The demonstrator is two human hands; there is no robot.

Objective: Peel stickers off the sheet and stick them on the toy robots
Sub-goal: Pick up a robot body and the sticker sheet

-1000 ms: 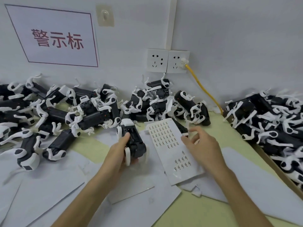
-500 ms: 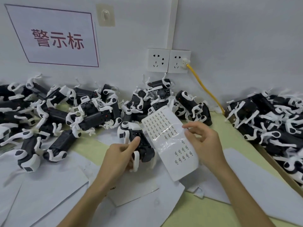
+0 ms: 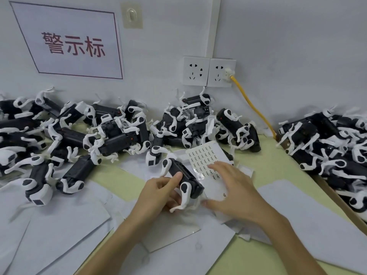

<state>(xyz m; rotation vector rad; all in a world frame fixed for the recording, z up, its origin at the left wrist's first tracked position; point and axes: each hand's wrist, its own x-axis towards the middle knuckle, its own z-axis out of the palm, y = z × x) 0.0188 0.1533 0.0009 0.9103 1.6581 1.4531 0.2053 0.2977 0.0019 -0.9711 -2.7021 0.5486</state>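
Single head view, close, facing down toward tabletop [image 3: 248, 255], wall [image 3: 278, 36].

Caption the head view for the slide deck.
Left hand grips a toy robot while right hand lies flat on the sticker sheet.

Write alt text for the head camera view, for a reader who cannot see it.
A person's left hand grips a black-and-white toy robot while the right hand rests open on a sticker sheet. Piles of similar robots line the wall on a green table strewn with white paper.
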